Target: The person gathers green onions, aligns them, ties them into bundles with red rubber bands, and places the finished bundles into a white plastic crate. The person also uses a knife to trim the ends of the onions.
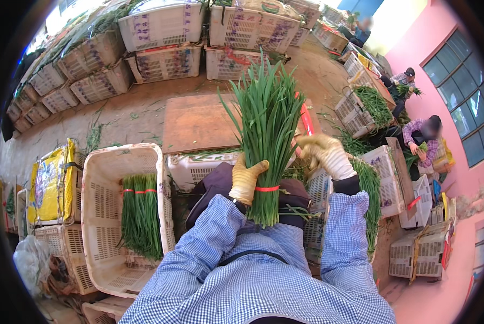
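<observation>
My left hand (248, 178), in a pale yellow-coated work glove, grips a thick bundle of garlic chives (266, 121) over my lap. A red band (267, 188) circles the bundle near its cut stem ends, just below my thumb. The leaves point away from me and fan out over a board. My right hand (323, 154), gloved too, is to the right of the bundle with curled fingers, close to red strips (306, 119). Whether it pinches a strip I cannot tell. A few loose stalks (298, 212) lie across my lap.
On my left, a white plastic crate (100, 243) holds several banded chive bundles (140, 218). A wooden board (201, 125) lies ahead. A crate of loose chives (365, 202) stands at my right. Stacked crates (165, 62) line the far side. Several people (422, 133) sit along the pink wall (420, 48).
</observation>
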A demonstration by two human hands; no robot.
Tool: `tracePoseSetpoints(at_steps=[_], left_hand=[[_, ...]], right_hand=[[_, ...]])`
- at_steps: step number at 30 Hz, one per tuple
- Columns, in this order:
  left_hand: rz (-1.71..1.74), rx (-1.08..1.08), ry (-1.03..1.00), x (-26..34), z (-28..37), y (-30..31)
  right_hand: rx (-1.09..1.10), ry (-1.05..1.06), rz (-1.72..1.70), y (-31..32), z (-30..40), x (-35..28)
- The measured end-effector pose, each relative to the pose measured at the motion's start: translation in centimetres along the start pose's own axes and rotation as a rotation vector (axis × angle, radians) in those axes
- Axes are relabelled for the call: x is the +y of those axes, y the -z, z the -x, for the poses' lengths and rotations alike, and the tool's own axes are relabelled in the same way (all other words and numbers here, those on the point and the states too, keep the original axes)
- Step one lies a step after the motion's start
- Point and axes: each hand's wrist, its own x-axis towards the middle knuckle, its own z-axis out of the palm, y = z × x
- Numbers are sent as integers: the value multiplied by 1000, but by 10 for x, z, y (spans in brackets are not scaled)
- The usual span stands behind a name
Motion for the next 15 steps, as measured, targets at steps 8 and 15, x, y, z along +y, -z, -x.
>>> tracePoseSetpoints(at_steps=[8, 15], left_hand=[[-13, -9, 27, 7, 4, -7], [-69, -3, 19, 12, 8, -14]], right_hand=[[193, 272, 134, -28, -34, -40], [246, 120, 144, -31, -50, -20]])
